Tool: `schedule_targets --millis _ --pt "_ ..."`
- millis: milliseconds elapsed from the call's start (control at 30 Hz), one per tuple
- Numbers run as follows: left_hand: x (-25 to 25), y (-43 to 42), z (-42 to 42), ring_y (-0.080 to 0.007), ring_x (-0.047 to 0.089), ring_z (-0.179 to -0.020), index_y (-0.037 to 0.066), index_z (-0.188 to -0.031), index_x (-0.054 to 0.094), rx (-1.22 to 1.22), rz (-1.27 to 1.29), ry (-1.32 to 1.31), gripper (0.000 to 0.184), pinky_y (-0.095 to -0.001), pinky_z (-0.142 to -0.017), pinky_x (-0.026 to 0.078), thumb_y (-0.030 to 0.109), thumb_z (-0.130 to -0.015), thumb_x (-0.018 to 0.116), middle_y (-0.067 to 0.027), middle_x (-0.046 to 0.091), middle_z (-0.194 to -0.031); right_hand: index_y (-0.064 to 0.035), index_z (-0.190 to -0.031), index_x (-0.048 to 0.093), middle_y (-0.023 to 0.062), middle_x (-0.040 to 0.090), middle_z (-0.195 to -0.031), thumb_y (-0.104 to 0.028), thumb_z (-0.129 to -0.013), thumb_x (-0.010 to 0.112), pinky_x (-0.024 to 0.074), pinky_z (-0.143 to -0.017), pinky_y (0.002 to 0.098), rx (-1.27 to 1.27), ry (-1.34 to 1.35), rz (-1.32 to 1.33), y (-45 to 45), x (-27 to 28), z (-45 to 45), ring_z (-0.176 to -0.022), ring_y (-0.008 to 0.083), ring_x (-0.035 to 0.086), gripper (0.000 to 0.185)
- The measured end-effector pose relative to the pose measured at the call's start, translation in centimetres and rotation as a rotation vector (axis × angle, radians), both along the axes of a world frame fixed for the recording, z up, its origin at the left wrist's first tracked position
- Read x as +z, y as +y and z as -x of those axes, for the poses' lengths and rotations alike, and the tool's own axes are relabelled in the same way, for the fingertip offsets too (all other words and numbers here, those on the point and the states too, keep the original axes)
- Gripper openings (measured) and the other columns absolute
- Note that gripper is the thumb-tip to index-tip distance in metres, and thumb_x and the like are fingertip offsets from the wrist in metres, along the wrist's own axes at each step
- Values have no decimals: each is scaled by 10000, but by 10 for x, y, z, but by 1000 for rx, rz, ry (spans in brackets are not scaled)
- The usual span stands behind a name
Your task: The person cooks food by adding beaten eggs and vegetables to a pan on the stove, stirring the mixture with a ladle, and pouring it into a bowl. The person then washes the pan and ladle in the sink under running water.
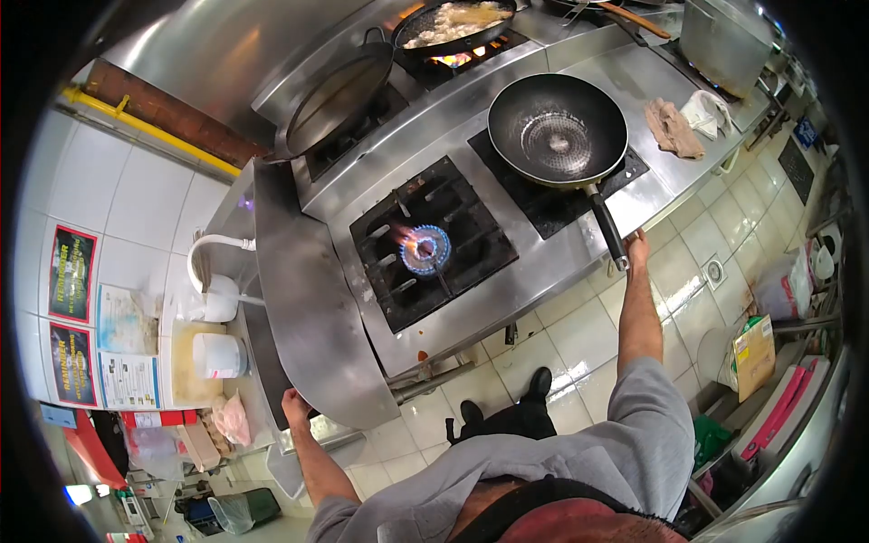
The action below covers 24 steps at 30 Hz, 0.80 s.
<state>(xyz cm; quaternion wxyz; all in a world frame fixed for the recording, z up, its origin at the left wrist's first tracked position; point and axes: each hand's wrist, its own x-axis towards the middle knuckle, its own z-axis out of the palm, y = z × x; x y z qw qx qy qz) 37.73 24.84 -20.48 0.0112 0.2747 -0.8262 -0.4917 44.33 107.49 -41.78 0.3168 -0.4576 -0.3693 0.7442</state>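
My right hand (638, 245) is at the front edge of the steel stove (434, 348), just beyond the tip of the pan's handle. Its fingers are curled at the edge, and what they grip is hidden. A black non-stick wok pan (558, 131) sits on the right front burner, handle pointing toward me, with nothing in it. To its left, a lit burner (424, 250) shows a blue and orange flame on a bare grate. My left hand (295, 408) is closed beside the lower edge of the curved steel side panel (312, 299); its grip is partly hidden.
Behind, a large wok (339, 104) and a pan of frying food (457, 25) stand on rear burners, one with flames below. Two cloths (674, 129) lie right of the pan, near a tall pot (724, 45). White buckets (219, 356) stand at left. Tiled floor (579, 326) lies below.
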Motion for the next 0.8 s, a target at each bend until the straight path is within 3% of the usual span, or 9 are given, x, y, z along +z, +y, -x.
schedule_targets --millis 500,700,800 --pt "-1 5 0 -104 525 -575 62 -847 521 -42 31 14 84 -265 -502 436 123 -827 574 -5 566 -700 58 -1281 371 101 591 -946 30 -841 415 485 -610 253 20 71 6 8 -17 1 -734 153 572 444" --pt "-9 5 4 -156 593 -735 -14 -992 582 -170 187 48 221 -288 -656 484 112 -811 587 -52 636 -847 49 -1280 374 90 597 -913 2 -854 418 483 -606 250 2 113 31 9 -19 4 -727 143 574 431" --pt "-7 16 4 -163 601 -811 -40 -1078 569 -199 16 42 316 -279 -730 476 118 -805 597 -80 645 -927 46 -1275 380 87 599 -908 -8 -856 432 483 -600 253 -1 135 35 11 -23 3 -722 146 579 426"
